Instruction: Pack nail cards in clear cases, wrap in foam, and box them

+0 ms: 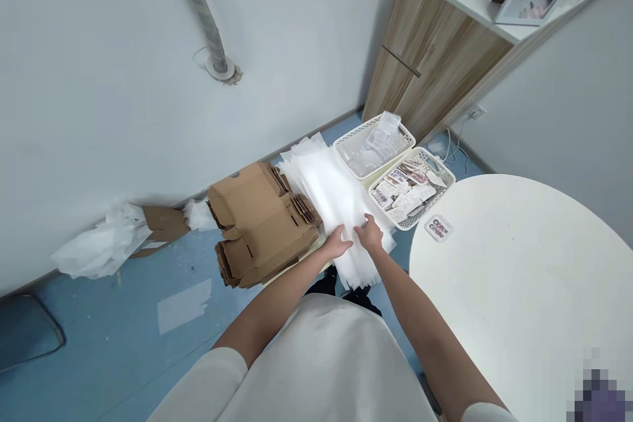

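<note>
A stack of thin white sheets (pixel 329 188) lies in front of me. My left hand (pixel 337 242) rests at the near part of the stack, thumb and fingers apart. Just to its right, my right hand (pixel 369 233) touches the sheets too, its fingers spread; no object shows within either hand. Left of the sheets sit flattened brown cardboard boxes (pixel 262 221) in a pile. Beyond the stack stands a white basket of clear plastic cases (pixel 373 148), and beside it a second basket holds printed cards (pixel 408 191).
A round white table (pixel 519 277) stands at the right, with a small clear case (pixel 438 228) near its edge. Behind is a wooden cabinet (pixel 425 46). White plastic wrapping (pixel 101 244) lies on the floor by the left wall.
</note>
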